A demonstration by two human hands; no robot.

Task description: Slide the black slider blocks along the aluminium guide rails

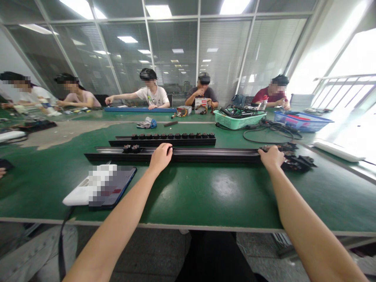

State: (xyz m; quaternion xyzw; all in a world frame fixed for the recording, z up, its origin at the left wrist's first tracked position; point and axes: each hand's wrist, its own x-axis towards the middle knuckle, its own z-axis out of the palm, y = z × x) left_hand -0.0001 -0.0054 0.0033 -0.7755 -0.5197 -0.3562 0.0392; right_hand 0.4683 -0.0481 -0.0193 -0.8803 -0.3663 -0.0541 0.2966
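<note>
A long black channel rail (211, 155) lies across the table in front of me. My left hand (161, 157) is closed over its middle, with fingertips curled at the far edge. At the rail's right end, my right hand (272, 157) is closed with the thumb against the rail; its other fingers are partly hidden. Two small black parts (131, 149) sit in the rail left of my left hand. Loose black parts (299, 161) are piled beside my right hand. Behind lies a second black rail (161, 142) holding a row of several similar parts (173, 136).
A phone (120, 186) and a white device (85, 190) with a cable lie at the front left. Farther back are a grey-blue cloth (147, 123), a green basket (239, 120) of cables and a blue basket (302, 122). Several people sit across the table.
</note>
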